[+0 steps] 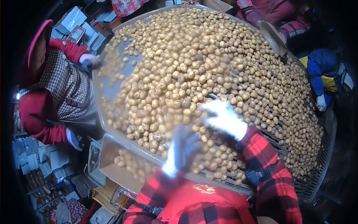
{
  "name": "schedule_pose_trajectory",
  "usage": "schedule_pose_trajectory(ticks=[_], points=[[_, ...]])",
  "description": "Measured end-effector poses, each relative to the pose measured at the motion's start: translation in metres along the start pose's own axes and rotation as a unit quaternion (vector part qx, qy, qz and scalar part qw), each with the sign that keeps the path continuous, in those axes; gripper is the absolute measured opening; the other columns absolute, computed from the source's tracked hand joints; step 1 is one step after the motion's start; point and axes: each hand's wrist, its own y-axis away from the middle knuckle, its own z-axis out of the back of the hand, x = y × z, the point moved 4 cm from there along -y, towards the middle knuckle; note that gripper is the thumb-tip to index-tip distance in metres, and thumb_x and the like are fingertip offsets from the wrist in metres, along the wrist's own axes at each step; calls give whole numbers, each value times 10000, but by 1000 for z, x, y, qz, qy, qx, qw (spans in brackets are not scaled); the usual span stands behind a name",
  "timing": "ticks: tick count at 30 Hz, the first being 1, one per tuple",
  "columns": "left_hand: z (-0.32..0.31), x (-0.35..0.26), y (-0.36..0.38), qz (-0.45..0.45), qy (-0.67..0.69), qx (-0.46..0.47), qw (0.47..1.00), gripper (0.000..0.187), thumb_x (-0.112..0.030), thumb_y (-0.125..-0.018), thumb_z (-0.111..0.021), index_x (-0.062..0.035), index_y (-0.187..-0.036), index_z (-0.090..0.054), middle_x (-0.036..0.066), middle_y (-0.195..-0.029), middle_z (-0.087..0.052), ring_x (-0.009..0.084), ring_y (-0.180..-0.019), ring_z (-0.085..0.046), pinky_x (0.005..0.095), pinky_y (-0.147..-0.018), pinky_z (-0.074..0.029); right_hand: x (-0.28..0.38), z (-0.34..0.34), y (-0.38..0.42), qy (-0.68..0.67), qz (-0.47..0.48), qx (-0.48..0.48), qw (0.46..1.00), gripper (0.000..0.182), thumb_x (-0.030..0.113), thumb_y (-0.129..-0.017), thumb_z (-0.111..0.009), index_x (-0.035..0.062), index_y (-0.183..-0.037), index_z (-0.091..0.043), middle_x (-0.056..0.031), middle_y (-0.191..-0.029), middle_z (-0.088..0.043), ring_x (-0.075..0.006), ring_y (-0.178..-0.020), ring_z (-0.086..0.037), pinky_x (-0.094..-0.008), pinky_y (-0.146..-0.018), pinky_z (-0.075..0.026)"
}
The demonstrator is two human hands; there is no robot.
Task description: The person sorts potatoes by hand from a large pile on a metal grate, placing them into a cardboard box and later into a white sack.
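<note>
A big heap of small yellow-brown potatoes [179,80] covers the sorting table in front of me. My left hand [182,149], in a pale glove and smeared by motion, hovers over the near edge of the heap with its fingers stretched out and apart. Farther right, my right hand [223,118] reaches over the potatoes in a white glove that glares in the light. Its fingers extend toward the left, close above the heap, and no potato shows in its grasp. Loose potatoes lie on dark slats under my right forearm.
A cardboard box [128,164] holding potatoes stands against the table's near left side. One person in a checked apron [63,87] stands at left. At upper right, another person holds a round flat thing [273,38]. A blue sleeve [316,84] shows at right. White boxes [71,19] are stacked upper left.
</note>
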Motion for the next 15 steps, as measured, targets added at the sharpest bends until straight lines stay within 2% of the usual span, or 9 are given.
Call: schedule_pose_trajectory(ticks=[2,3,4,6,7,8,10,12,15], points=[[-34,-21,0,360,251,131,889,360,-302,-1060,-460,-42,-1304,-506,137,-1092,-659,248,-974,-643,380,-771,-568,23,-27,-3,-1,44,112,993,353,283,-813,-661,74,-1096,-689,-141,-919,-676,-329,-877,-652,-435,-780,-508],[-19,1,-8,404,317,248,821,408,-297,-1076,-437,-47,-1398,-420,115,-1183,-630,200,-1033,-626,343,-827,-576,28,-34,-6,3,71,136,988,360,285,-825,-647,50,-1092,-695,-162,-939,-681,-350,-890,-650,-444,-803,-507],[-5,11,-9,391,323,238,828,408,-297,-1076,-437,-47,-1398,-420,115,-1183,-630,200,-1033,-626,343,-827,-576,28,-39,-10,-2,84,147,986,360,285,-825,-647,50,-1092,-695,-162,-939,-681,-350,-890,-650,-444,-803,-507],[30,6,-2,49,-123,265,955,435,-307,-1076,-425,-148,-1478,-377,81,-1423,-500,192,-1068,-626,288,-771,-574,28,-50,-16,-79,142,107,981,400,245,-802,-699,18,-1130,-680,-159,-927,-704,-341,-851,-663,-410,-760,-517],[53,17,2,316,213,132,915,387,-285,-1082,-417,-142,-1441,-412,59,-1294,-596,136,-947,-647,250,-736,-557,37,-53,-19,-60,119,153,979,370,226,-814,-693,5,-1111,-676,-153,-896,-696,-344,-819,-651,-420,-732,-504],[69,14,4,297,219,96,925,387,-285,-1082,-417,-142,-1441,-412,59,-1294,-596,136,-947,-647,250,-736,-557,56,-57,-21,-80,121,206,968,354,185,-814,-689,4,-1117,-672,-150,-887,-695,-341,-813,-651,-425,-736,-499],[76,18,16,303,212,162,915,387,-292,-1076,-439,-159,-1439,-428,16,-1158,-641,102,-856,-637,215,-680,-525,68,-85,5,-54,189,94,976,348,134,-803,-692,10,-1128,-671,-148,-894,-693,-344,-821,-646,-429,-739,-496],[80,1,32,324,214,59,920,368,-190,-1016,-546,-165,-1380,-505,-35,-1038,-621,58,-819,-565,190,-607,-442,87,-93,6,-110,87,205,969,363,102,-808,-687,22,-1161,-673,-149,-950,-704,-334,-860,-650,-420,-773,-503],[123,-31,57,306,154,1,940,377,-274,-1014,-560,-81,-1337,-529,16,-984,-634,81,-720,-575,190,-581,-454,88,-98,30,-109,63,172,977,377,50,-848,-654,17,-1224,-659,-144,-1100,-698,-296,-1004,-646,-386,-898,-501]])
